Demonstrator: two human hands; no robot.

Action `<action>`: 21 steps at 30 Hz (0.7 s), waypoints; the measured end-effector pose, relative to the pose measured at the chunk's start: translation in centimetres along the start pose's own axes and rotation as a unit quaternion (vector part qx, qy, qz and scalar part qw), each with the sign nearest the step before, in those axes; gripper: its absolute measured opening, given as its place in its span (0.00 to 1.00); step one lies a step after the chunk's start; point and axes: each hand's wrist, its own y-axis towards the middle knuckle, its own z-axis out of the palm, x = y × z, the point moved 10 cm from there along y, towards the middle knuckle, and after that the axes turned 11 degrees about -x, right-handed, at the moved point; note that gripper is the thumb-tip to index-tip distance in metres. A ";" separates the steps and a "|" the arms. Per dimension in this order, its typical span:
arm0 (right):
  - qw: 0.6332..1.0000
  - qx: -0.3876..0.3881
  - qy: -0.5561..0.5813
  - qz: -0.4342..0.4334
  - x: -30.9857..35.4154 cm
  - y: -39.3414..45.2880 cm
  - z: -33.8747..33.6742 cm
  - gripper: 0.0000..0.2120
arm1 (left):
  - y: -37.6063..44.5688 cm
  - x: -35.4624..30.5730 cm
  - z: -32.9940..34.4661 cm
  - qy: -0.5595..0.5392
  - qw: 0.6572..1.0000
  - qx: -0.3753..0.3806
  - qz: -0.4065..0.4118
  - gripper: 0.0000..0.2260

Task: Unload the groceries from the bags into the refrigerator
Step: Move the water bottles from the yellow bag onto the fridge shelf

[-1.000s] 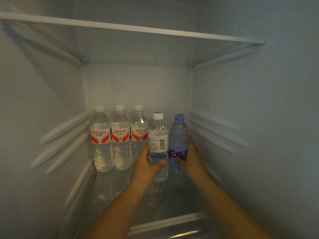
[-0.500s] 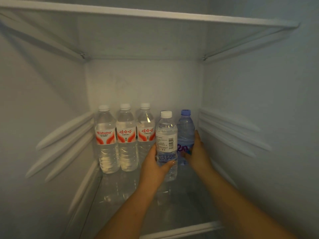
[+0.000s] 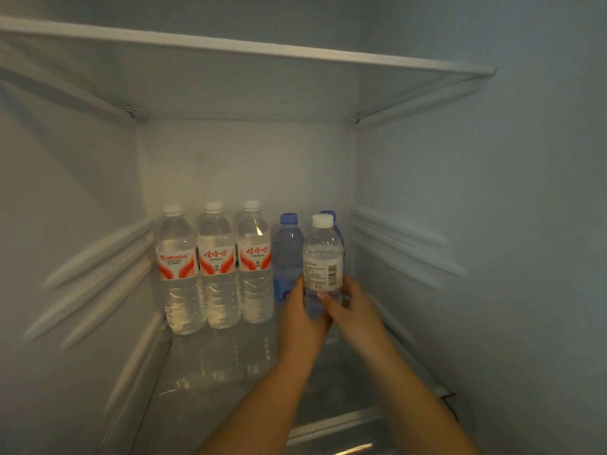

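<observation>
Both hands were together on one small water bottle (image 3: 323,257) with a white cap and a white label, at about 4 o'clock from the middle of the picture. The left hand (image 3: 303,318) gripped the lower part of this bottle from the left side, with its fingers curled round it. The right hand (image 3: 353,310) held the same bottle from the right side, and its thumb lay across the front under the label. The bottle stood upright between the two hands. Whether its bottom touched the glass shelf (image 3: 213,389) I could not tell, because the hands hid it.

Just behind this bottle, at its 12 o'clock, a second bottle (image 3: 329,214) showed only its blue cap and a bit of blue shoulder. At 9 o'clock from the held bottle, just beside it, a bluish bottle (image 3: 286,254) with a blue cap stood upright on the shelf. Further toward 9 o'clock, three clear bottles with red labels (image 3: 216,261) and white caps stood in a row against the back wall of the refrigerator (image 3: 246,165), close to each other. Above, at 12 o'clock, an upper shelf (image 3: 249,49) crossed the whole compartment. Ribbed rails ran along both side walls.
</observation>
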 end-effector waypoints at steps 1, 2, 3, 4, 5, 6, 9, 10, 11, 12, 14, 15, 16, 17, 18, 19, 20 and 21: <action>1.000 -0.018 0.004 0.002 -0.1 0.1 -0.7 0.20 | -0.2 -0.3 0.3 -0.001 1.000 0.001 0.005 0.24; 0.999 -0.032 0.005 0.003 -0.3 0.2 -1.3 0.20 | -0.4 -0.5 0.5 0.001 1.000 -0.001 0.012 0.24; 0.999 -0.033 -0.001 0.004 -0.5 0.3 -1.6 0.18 | -0.6 -0.6 0.9 -0.002 1.000 0.003 0.022 0.26; 0.999 -0.033 -0.006 0.006 -0.6 0.3 -1.9 0.17 | -0.6 -0.4 1.2 -0.008 0.999 0.007 0.030 0.29; 0.999 -0.035 -0.014 0.009 -0.8 0.5 -2.2 0.16 | -0.4 0.2 1.7 -0.010 0.999 0.012 0.028 0.31; 0.999 -0.043 -0.019 0.010 -1.0 0.7 -2.5 0.16 | -0.2 0.6 2.0 -0.011 1.000 0.015 0.025 0.32; 0.998 -0.058 -0.024 0.005 -1.4 1.3 -2.8 0.18 | 0.2 1.1 2.9 -0.012 1.000 0.019 0.022 0.30; 0.998 -0.062 -0.024 0.005 -1.5 1.5 -2.9 0.19 | 0.3 1.0 3.1 -0.010 0.999 0.020 0.028 0.29; 0.997 -0.067 -0.025 0.008 -1.8 1.7 -3.1 0.19 | 0.5 1.0 3.3 -0.006 0.999 0.020 0.034 0.29; 0.997 -0.072 -0.022 0.006 -1.9 1.8 -3.2 0.18 | 0.6 1.1 3.6 -0.003 0.999 0.017 0.041 0.29; 0.997 -0.075 -0.031 -0.010 -1.7 2.0 -3.4 0.18 | 0.9 1.2 4.0 0.010 0.999 0.009 0.051 0.28; 0.996 -0.078 -0.035 -0.015 -1.8 2.2 -3.6 0.18 | 1.0 1.3 4.2 0.019 0.998 0.007 0.054 0.29; 0.996 -0.081 -0.038 -0.020 -1.9 2.4 -3.9 0.18 | 1.0 1.1 4.5 0.028 0.998 0.005 0.057 0.29; 0.995 -0.085 -0.047 -0.023 -2.0 2.5 -4.0 0.18 | 1.0 1.1 4.7 0.034 0.998 0.004 0.059 0.28; 0.994 -0.089 -0.055 -0.031 -1.9 2.5 -4.1 0.18 | 1.0 1.0 4.7 0.041 0.997 0.000 0.060 0.28; 0.993 -0.095 -0.059 -0.040 -1.7 2.5 -4.1 0.19 | 0.9 0.7 4.7 0.047 0.997 -0.004 0.061 0.28; 0.992 -0.102 -0.061 -0.048 -1.6 2.5 -4.2 0.18 | 1.0 0.5 4.6 0.053 0.996 -0.012 0.067 0.28; 0.991 -0.108 -0.065 -0.050 -1.4 2.4 -4.1 0.18 | 1.0 0.1 4.6 0.057 0.995 -0.016 0.076 0.27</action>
